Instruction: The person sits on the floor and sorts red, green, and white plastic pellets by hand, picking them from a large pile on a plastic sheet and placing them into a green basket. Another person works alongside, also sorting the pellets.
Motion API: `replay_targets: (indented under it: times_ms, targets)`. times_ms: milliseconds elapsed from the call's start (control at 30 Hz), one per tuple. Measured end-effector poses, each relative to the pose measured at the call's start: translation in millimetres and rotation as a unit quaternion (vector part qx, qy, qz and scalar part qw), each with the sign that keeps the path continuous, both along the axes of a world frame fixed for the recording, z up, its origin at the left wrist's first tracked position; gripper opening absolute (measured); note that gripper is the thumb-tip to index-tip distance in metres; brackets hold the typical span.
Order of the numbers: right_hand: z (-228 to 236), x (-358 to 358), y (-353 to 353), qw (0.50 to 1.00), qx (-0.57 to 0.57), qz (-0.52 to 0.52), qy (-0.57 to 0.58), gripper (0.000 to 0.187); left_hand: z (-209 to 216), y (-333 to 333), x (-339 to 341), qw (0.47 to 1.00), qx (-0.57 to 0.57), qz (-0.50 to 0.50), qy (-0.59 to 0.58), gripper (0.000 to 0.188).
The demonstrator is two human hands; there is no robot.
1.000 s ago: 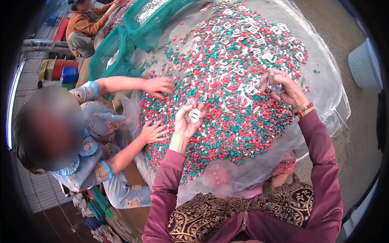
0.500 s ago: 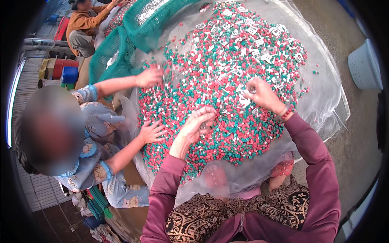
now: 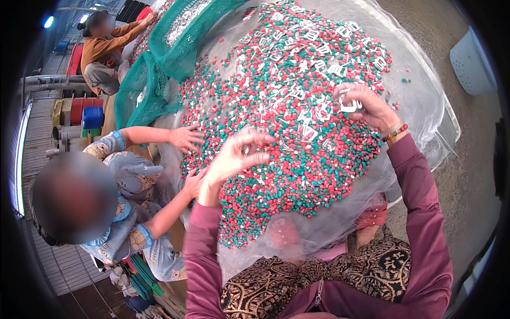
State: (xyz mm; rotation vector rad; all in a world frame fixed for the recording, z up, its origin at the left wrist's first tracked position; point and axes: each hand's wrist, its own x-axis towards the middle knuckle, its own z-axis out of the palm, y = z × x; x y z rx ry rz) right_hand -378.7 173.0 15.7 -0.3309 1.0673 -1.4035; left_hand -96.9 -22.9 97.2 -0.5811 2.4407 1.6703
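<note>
A wide heap of small red, green and white plastic pieces (image 3: 297, 186) spreads in front of me, with flat white slotted frames scattered mostly over its far part. My right hand (image 3: 369, 110), above the heap's right side, pinches a white plastic frame (image 3: 349, 106) between thumb and fingers. Over the left part of the heap hovers my left hand (image 3: 236, 157), its thumb and forefinger curved with a gap between them. I see nothing held there, though its palm side is partly hidden.
Thin translucent sheeting (image 3: 419, 111) lies under the heap. Green mesh baskets (image 3: 151, 90) hold white pieces at the far left. Close on my left sits a co-worker (image 3: 130, 170), both hands at the heap's edge. Another person (image 3: 101, 53) works farther back. A white perforated basket (image 3: 473, 61) stands right.
My right hand has moved right and away from the heap's middle, now with a white frame in it. My left hand shifted left and its fingers spread. The co-worker's far hand drew back.
</note>
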Motion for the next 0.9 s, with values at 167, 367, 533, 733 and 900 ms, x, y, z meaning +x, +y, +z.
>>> replay_targets:
  times_ms: [167,367,533,733,900]
  targets:
    - [10,-18,17,0.997,-0.027,-0.057,0.049,0.015,30,-10,-123,0.955,-0.235,-0.18,-0.018,0.032]
    - [-59,8,15,0.847,-0.006,0.076,0.527,0.025,-90,-14,-158,0.862,-0.462,-0.18,-0.109,0.039]
    - [-86,37,-5,0.64,0.028,0.111,0.76,0.027,-136,-5,-143,0.921,-0.386,-0.008,-0.056,0.027]
    - [-86,50,-19,0.59,0.06,0.132,0.795,0.021,-132,30,-83,0.919,-0.339,0.201,0.028,0.022]
    - [-71,56,-29,0.597,0.048,0.103,0.794,0.028,-113,18,-34,0.816,0.288,0.441,0.236,0.022]
